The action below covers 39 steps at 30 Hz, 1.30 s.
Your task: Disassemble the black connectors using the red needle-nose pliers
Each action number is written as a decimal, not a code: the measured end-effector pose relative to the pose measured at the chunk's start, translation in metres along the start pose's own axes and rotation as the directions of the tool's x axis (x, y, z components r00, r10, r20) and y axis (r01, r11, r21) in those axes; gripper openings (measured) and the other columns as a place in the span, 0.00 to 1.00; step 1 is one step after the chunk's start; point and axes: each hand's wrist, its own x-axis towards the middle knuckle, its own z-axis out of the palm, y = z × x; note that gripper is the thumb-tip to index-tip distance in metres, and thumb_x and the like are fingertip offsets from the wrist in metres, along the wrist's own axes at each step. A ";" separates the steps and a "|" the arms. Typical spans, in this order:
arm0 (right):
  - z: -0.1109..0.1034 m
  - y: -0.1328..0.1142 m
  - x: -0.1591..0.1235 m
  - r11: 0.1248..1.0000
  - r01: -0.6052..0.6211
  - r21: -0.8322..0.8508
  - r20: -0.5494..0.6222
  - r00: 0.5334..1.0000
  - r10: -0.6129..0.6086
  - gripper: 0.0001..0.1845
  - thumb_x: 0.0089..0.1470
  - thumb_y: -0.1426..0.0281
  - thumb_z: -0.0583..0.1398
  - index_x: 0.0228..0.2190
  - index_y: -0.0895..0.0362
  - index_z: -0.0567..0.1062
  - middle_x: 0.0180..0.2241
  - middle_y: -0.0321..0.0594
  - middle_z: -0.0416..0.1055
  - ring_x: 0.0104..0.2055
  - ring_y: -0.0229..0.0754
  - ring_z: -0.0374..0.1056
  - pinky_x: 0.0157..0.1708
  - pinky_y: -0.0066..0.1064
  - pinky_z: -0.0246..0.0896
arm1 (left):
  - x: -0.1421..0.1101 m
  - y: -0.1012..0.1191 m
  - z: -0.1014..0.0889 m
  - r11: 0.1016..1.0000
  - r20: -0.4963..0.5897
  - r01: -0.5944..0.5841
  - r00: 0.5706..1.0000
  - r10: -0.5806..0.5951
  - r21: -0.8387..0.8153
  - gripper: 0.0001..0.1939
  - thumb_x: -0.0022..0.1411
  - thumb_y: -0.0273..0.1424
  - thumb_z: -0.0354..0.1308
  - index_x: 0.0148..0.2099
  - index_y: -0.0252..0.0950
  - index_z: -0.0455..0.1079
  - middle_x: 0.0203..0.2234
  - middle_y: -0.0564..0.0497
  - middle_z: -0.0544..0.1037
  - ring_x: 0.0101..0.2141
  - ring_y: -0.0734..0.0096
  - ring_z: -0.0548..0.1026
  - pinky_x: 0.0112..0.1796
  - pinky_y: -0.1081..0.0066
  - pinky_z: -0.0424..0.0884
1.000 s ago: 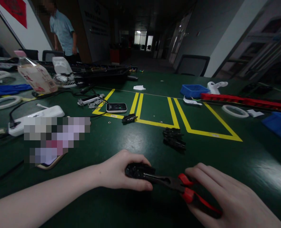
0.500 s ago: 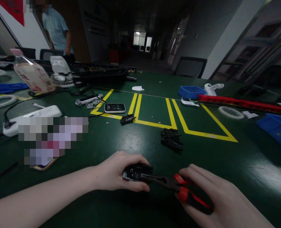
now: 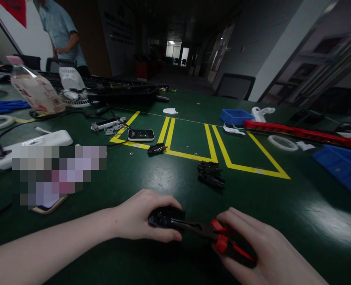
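Note:
Low in the head view, my left hand (image 3: 148, 215) grips a small black plastic part (image 3: 160, 218) between thumb and fingers. My right hand (image 3: 249, 241) is wrapped round the red and black handles of long-nose pliers (image 3: 203, 228). The pliers' jaws reach left onto the black part; their tips are hard to make out against it. Beyond my hands, similar black parts (image 3: 210, 174) lie in a small group on the green table (image 3: 175, 184). Another black part (image 3: 157, 149) rests by the yellow tape.
Yellow tape outlines (image 3: 255, 171) mark the table. To the left are a phone (image 3: 52, 208), a white power strip (image 3: 56, 138) and a bottle (image 3: 35, 89). A small device (image 3: 140, 135) sits mid-table. Blue bins (image 3: 344, 168) and a red strip (image 3: 297, 132) lie right. A person (image 3: 61, 33) stands behind.
My hands, the black part and the pliers appear slightly further left, as does the whole scene. The pliers stay at the part. The person behind has raised a forearm.

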 end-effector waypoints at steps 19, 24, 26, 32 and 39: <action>-0.007 -0.002 0.000 0.996 0.076 -0.049 -0.097 0.992 -0.080 0.14 0.54 0.70 0.63 0.44 0.46 0.79 0.40 0.36 0.82 0.38 0.45 0.82 0.34 0.32 0.78 | 0.001 0.002 0.000 0.998 0.014 0.038 0.999 -0.037 -0.049 0.22 0.62 0.47 0.73 0.49 0.34 0.80 0.30 0.52 0.82 0.29 0.70 0.76 0.29 0.75 0.65; -0.008 -0.001 -0.002 0.997 0.072 -0.006 -0.075 0.995 -0.072 0.14 0.53 0.70 0.64 0.43 0.47 0.79 0.39 0.37 0.82 0.37 0.45 0.81 0.34 0.33 0.77 | 0.000 0.002 0.001 0.997 -0.015 0.026 1.000 -0.027 -0.070 0.23 0.61 0.47 0.74 0.48 0.35 0.81 0.31 0.51 0.82 0.29 0.69 0.77 0.30 0.74 0.66; -0.008 -0.001 0.000 0.998 0.064 0.006 -0.074 0.995 -0.063 0.13 0.55 0.69 0.64 0.43 0.47 0.79 0.39 0.37 0.82 0.37 0.45 0.81 0.34 0.33 0.77 | 0.000 0.002 0.000 0.998 -0.005 0.033 0.999 -0.034 -0.059 0.23 0.61 0.47 0.74 0.48 0.35 0.80 0.31 0.52 0.82 0.29 0.69 0.77 0.30 0.74 0.66; -0.005 -0.006 0.002 0.997 0.029 0.074 -0.100 0.995 -0.021 0.09 0.57 0.69 0.63 0.41 0.47 0.79 0.38 0.38 0.82 0.35 0.45 0.80 0.31 0.33 0.75 | 0.001 0.002 -0.001 0.998 0.005 0.027 1.000 -0.027 -0.064 0.23 0.61 0.46 0.75 0.49 0.34 0.80 0.32 0.51 0.83 0.30 0.70 0.78 0.30 0.74 0.67; -0.005 0.000 0.000 0.997 0.046 0.054 -0.052 0.998 -0.043 0.11 0.57 0.66 0.64 0.42 0.45 0.80 0.38 0.35 0.83 0.35 0.45 0.82 0.31 0.32 0.78 | 0.001 0.000 -0.002 0.999 0.020 0.025 0.999 -0.025 -0.047 0.21 0.62 0.44 0.73 0.49 0.34 0.81 0.33 0.51 0.83 0.31 0.69 0.79 0.32 0.73 0.68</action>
